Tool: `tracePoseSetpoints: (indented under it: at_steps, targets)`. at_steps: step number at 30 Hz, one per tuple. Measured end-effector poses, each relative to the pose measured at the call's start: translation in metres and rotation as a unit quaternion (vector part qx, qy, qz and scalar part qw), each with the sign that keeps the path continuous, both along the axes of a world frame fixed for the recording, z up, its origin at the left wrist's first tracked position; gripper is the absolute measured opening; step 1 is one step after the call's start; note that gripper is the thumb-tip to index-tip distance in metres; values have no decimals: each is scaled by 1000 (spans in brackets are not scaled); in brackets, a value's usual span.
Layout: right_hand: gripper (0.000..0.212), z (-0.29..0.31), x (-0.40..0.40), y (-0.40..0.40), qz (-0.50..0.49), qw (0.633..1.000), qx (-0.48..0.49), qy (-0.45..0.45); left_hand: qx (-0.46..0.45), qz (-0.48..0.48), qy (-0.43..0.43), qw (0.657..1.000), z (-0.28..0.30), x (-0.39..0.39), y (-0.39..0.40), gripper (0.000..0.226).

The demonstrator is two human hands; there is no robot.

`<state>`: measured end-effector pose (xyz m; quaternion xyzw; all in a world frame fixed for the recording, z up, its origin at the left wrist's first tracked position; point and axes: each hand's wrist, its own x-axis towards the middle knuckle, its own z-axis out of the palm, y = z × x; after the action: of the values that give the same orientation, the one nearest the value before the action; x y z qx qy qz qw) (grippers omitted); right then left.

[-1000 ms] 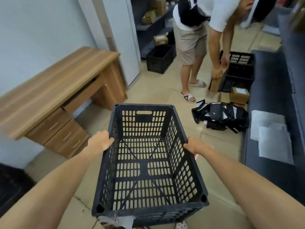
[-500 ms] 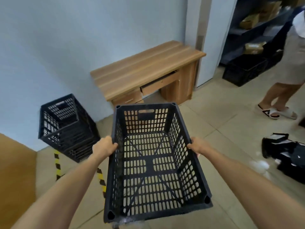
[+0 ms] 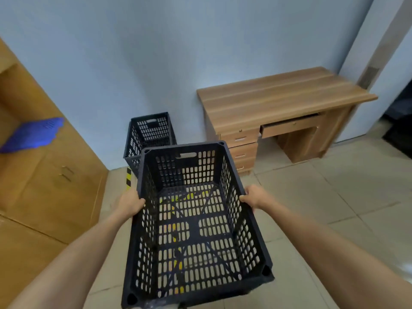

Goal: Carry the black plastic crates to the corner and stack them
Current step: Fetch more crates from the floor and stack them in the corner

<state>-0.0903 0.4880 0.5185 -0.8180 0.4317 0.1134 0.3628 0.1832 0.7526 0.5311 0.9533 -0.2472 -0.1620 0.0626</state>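
Carried crate (image 3: 196, 224): black plastic, rectangular, open top, walls and base perforated with slot grid, handle cutout in far end wall; empty. Held above beige tiled floor (image 3: 323, 197), level, long axis pointing away. Stacked crates (image 3: 149, 134): same type, standing in corner against pale blue wall (image 3: 178, 52), beyond carried crate. Yellow-black hazard tape (image 3: 128, 178) on floor beside stack. Wooden desk (image 3: 283, 97) with drawers, right of stack. Brown cardboard panels (image 3: 44, 175) at left. Left hand (image 3: 131, 202) and right hand (image 3: 256, 197): arms extended, fingers curled over long side rims, gripping crate.
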Motion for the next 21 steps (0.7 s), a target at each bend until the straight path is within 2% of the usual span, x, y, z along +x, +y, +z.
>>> tracePoseSetpoints:
  at_steps: [5, 10, 18, 21]
  targets:
    - [20, -13, 54, 7, 29, 999, 17, 6, 64, 44, -15, 997, -5, 30, 36, 23]
    - [21, -28, 95, -7, 58, 998, 31, 10, 80, 75, -8, 994, -17, 54, 40, 22]
    - [17, -26, 201, -86, 148, 989, 28, 15, 114, 128, -8, 985, -10, 117, -6, 22]
    - [24, -16, 242, -119, 169, 985, 20, 10, 103, 146, -31, 983, 3, 148, -29, 29]
